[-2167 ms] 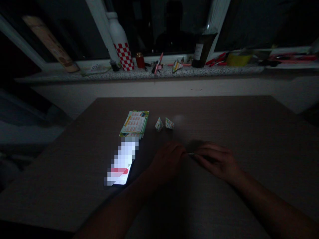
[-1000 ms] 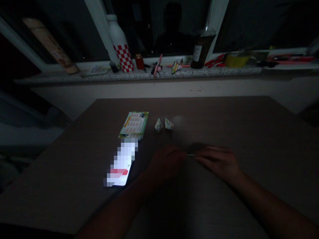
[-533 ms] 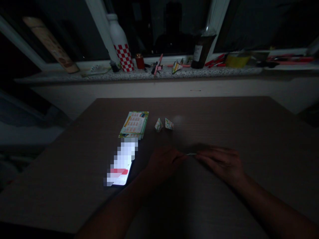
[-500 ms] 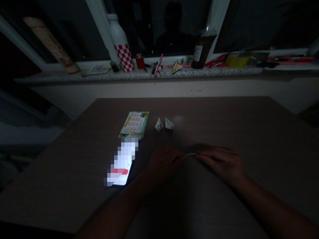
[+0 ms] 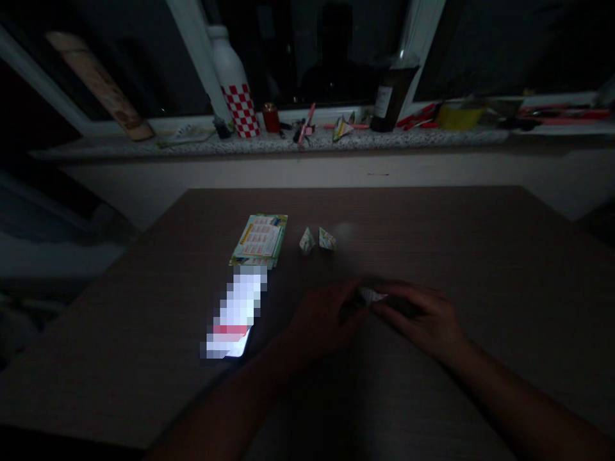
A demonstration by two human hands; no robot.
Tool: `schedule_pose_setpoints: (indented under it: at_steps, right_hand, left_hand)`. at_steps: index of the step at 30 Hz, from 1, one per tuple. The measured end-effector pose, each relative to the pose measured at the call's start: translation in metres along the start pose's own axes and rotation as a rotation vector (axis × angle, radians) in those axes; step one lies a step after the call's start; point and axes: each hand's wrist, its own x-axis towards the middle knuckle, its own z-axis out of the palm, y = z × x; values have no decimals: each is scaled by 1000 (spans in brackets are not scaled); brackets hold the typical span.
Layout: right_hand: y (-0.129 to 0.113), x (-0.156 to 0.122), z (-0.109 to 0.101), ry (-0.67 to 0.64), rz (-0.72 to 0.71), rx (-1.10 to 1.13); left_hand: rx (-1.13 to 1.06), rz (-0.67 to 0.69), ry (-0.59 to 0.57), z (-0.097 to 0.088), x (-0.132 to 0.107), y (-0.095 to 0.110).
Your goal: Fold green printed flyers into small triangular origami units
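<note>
Pinching a small piece of paper [image 5: 371, 295] between my two hands, I have it over the near middle of the bench [image 5: 480, 243]. My left hand [image 5: 327, 317] is closed on its left end, fingers on the far side and thumb nearer me; my right hand [image 5: 427, 314] grips the other end between thumb and fingertips. What shows of the paper is pale and faintly lined, and it looks bent rather than flat.

Beyond my left hand sit one folded paper [image 5: 307, 241] and, just beside it, another folded paper [image 5: 327, 239], both with pointed tops. I judge those two finished and the piece in my fingers only partway — how many folds it lacks, I cannot tell. Left of them a stack of printed cards [image 5: 259, 238] lies flat and unfolded, with a lit phone [image 5: 235, 314] on the near side of it.

Much is hard to make out in this dim light. My fingers cover both ends of the paper, my left hand is mostly in shadow, and I cannot tell whether the paper touches the bench. Coarse squares hide most of the phone's screen, and the lower edge cuts off my forearms.
</note>
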Motion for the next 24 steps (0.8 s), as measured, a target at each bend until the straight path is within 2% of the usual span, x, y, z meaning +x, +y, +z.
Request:
schedule_pose_setpoints:
  at_steps: [4,9,15,24]
  right_hand:
    - [2,-2,2,-14,-54,16]
    - [3,-3,2,-37,-13,20]
    - [2,-3,1,-65,23,71]
    - [-4,3,-2,-75,77,158]
  left_hand:
    - [18,21,-51,3,-1,-1]
    - [-106,34,-105,1,1,1]
    - [-329,-177,-84,-1,4,1]
    - [-952,-419,-67,11,7,-6]
